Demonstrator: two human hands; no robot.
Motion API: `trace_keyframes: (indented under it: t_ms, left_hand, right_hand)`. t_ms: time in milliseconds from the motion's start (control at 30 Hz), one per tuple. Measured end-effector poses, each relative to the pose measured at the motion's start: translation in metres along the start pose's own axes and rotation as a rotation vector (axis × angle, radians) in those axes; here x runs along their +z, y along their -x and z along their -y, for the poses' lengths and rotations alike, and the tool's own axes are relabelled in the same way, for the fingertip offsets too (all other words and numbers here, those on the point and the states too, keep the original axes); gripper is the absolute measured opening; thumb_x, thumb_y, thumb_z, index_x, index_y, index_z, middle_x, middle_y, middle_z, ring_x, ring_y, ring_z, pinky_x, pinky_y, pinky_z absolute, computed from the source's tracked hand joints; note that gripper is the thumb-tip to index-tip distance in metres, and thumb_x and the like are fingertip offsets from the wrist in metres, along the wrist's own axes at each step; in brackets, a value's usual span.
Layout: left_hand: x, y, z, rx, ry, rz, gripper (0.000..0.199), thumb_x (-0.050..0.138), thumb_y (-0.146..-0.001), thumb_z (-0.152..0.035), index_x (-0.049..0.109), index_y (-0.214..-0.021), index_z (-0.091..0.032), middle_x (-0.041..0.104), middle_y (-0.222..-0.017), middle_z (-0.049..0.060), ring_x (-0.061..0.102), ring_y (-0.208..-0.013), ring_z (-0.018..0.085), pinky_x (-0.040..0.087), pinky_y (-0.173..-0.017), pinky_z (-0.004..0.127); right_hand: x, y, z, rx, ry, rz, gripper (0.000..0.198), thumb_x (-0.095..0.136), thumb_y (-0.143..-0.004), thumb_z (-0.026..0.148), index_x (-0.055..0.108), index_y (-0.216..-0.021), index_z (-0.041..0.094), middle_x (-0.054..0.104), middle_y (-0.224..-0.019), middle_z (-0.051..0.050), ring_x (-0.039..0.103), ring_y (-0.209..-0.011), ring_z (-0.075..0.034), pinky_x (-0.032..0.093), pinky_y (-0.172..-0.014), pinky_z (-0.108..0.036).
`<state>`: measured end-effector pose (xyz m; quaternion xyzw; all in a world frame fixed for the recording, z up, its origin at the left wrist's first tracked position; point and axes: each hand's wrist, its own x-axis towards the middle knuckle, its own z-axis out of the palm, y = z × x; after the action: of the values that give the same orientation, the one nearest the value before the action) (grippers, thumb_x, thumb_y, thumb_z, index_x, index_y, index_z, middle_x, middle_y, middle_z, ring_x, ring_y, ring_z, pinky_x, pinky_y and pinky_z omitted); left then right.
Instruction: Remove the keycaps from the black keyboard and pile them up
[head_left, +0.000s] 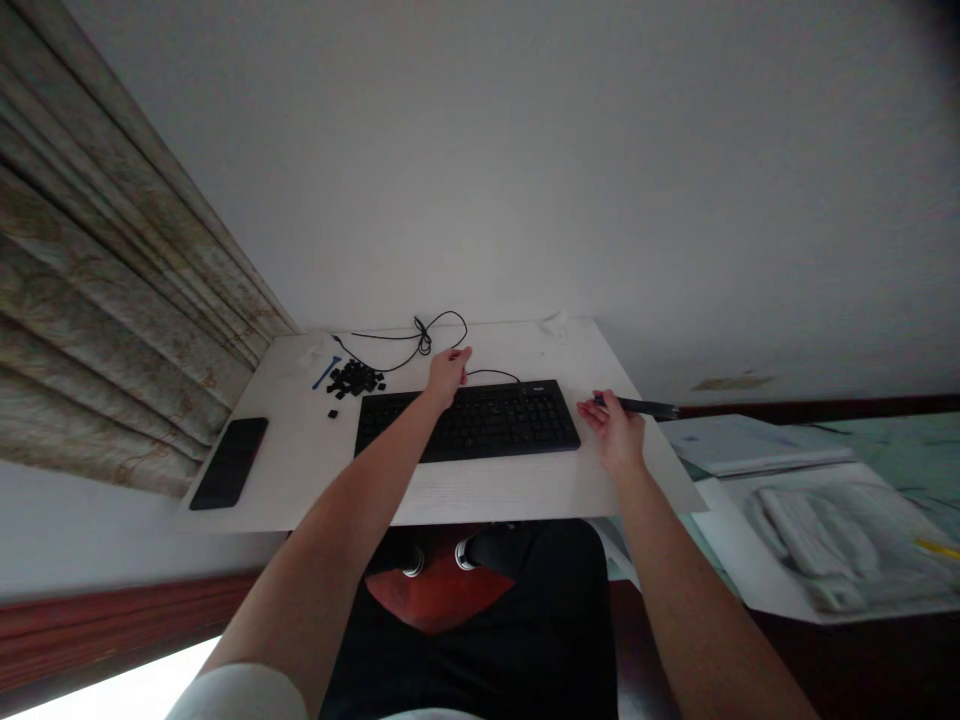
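Note:
A black keyboard (pixel 495 422) lies on the white table (pixel 450 492), its cable running from the back edge. Over the keyboard's back edge, my left hand (pixel 448 376) is closed with fingertips together; anything between them is too small to make out. To the right of the keyboard, my right hand (pixel 619 432) grips a slim dark tool (pixel 651 408) that points right and looks like tweezers. Its other fingers are partly spread near the keyboard's right end. Small black keycaps (pixel 354 378) lie in a pile behind the keyboard's left end, with one loose keycap (pixel 332 414) apart from them.
A blue tool (pixel 327 372) lies left of the pile. The coiled black cable (pixel 424 338) rests along the back by the wall. A dark phone (pixel 229 463) lies at the front left. Papers and a plastic-wrapped item (pixel 817 545) are to the right of the table. Curtains (pixel 112 290) hang left.

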<state>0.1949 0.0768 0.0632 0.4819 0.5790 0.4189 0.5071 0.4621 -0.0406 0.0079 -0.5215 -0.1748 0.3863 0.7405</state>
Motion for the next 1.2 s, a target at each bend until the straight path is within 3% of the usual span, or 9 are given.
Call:
trace_keyframes:
  t_ms: [133,267,367,500,667,767,967,1067,1200]
  left_hand:
    - [-0.084,-0.011,-0.004,-0.091,0.086,-0.020,0.017,0.077,-0.083,-0.026,0.065,-0.082,-0.014,0.055,-0.065,-0.003,0.051,-0.056,0.007,0.050,-0.064,0.021]
    - [-0.156,-0.011,-0.003,-0.162,0.001,-0.081,0.006,0.070,-0.082,-0.011,0.065,-0.084,-0.014,0.062,-0.072,0.001,0.060,-0.065,0.009,0.055,-0.072,0.023]
    - [-0.191,-0.006,-0.001,-0.168,-0.113,-0.087,0.010,0.065,-0.080,-0.004,0.065,-0.083,-0.014,0.067,-0.080,0.004,0.065,-0.074,0.011,0.056,-0.079,0.025]
    - [-0.212,0.001,0.004,-0.140,-0.204,-0.088,0.013,0.061,-0.074,-0.002,0.065,-0.078,-0.014,0.069,-0.079,0.003,0.064,-0.069,0.011,0.054,-0.075,0.025]
    - [-0.214,0.001,0.009,-0.104,-0.277,-0.100,0.008,0.065,-0.072,-0.010,0.066,-0.077,-0.016,0.068,-0.073,0.002,0.063,-0.063,0.013,0.049,-0.064,0.024]
    - [-0.214,-0.002,0.010,-0.043,-0.431,-0.124,0.010,0.070,-0.070,-0.014,0.068,-0.080,-0.016,0.070,-0.074,0.004,0.065,-0.066,0.017,0.048,-0.064,0.027]
    - [-0.203,-0.004,0.006,0.241,-0.810,-0.281,0.019,0.061,-0.081,-0.012,0.068,-0.098,-0.017,0.067,-0.104,0.010,0.063,-0.101,0.024,0.047,-0.094,0.036]
    - [-0.172,0.001,0.001,0.373,-0.914,-0.239,0.027,0.053,-0.087,-0.011,0.065,-0.109,-0.017,0.062,-0.117,0.012,0.061,-0.106,0.024,0.047,-0.100,0.037]
    - [-0.092,0.020,-0.001,0.568,-0.890,0.038,0.031,0.050,-0.088,-0.009,0.066,-0.113,-0.019,0.061,-0.120,0.010,0.059,-0.113,0.023,0.046,-0.105,0.036]
  right_hand:
    - [0.001,-0.001,0.000,0.009,-0.003,-0.018,0.043,0.089,-0.067,0.049,0.068,-0.081,0.015,0.069,-0.065,-0.003,0.070,-0.058,-0.015,0.064,-0.064,-0.029]
    - [0.001,-0.002,0.000,0.018,-0.008,-0.017,0.041,0.089,-0.068,0.048,0.067,-0.080,0.015,0.070,-0.066,-0.003,0.070,-0.058,-0.015,0.064,-0.061,-0.029]
    - [0.002,-0.001,-0.002,-0.001,-0.004,-0.023,0.040,0.090,-0.066,0.045,0.066,-0.078,0.016,0.070,-0.067,-0.002,0.069,-0.056,-0.015,0.064,-0.059,-0.027]
    - [0.003,0.000,-0.005,-0.029,0.007,-0.031,0.038,0.091,-0.066,0.041,0.064,-0.076,0.016,0.070,-0.068,-0.002,0.068,-0.055,-0.014,0.064,-0.058,-0.026]
    - [0.003,0.000,-0.005,-0.032,0.018,-0.027,0.038,0.090,-0.065,0.041,0.065,-0.076,0.015,0.070,-0.067,-0.002,0.068,-0.056,-0.014,0.063,-0.059,-0.025]
    - [0.003,0.000,-0.005,-0.026,0.018,-0.035,0.039,0.090,-0.063,0.042,0.065,-0.075,0.015,0.070,-0.066,-0.002,0.068,-0.055,-0.013,0.063,-0.058,-0.025]
    - [0.004,0.001,-0.005,-0.023,0.027,-0.023,0.037,0.090,-0.064,0.042,0.067,-0.076,0.014,0.070,-0.065,-0.002,0.068,-0.055,-0.014,0.062,-0.056,-0.023]
    - [0.003,0.001,-0.005,-0.031,0.027,-0.026,0.034,0.089,-0.066,0.041,0.067,-0.076,0.016,0.071,-0.066,-0.002,0.069,-0.055,-0.014,0.063,-0.056,-0.024]
    - [0.002,0.000,-0.004,-0.022,0.030,-0.016,0.035,0.088,-0.068,0.042,0.067,-0.078,0.015,0.070,-0.064,-0.003,0.070,-0.055,-0.015,0.064,-0.060,-0.025]
